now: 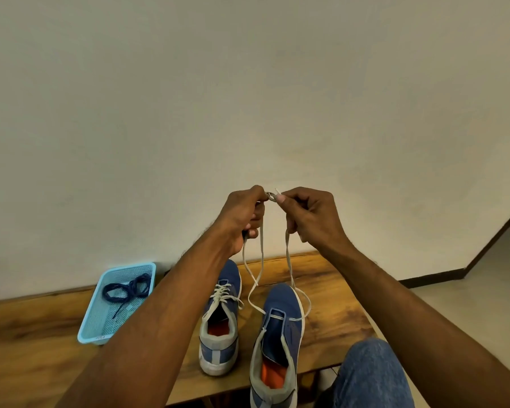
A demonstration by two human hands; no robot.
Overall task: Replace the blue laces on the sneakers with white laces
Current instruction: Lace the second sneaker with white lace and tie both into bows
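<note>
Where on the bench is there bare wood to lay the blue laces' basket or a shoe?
Bare wood shows right of the right sneaker on the bench, and in front of the blue basket at the left. The strip between the left sneaker and right sneaker is narrow, crossed by the white lace.

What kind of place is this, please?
Probably a room in a home, though I cannot be sure: a low wooden table stands against a plain wall, with a tiled floor beside it and sneakers on the table.
</note>
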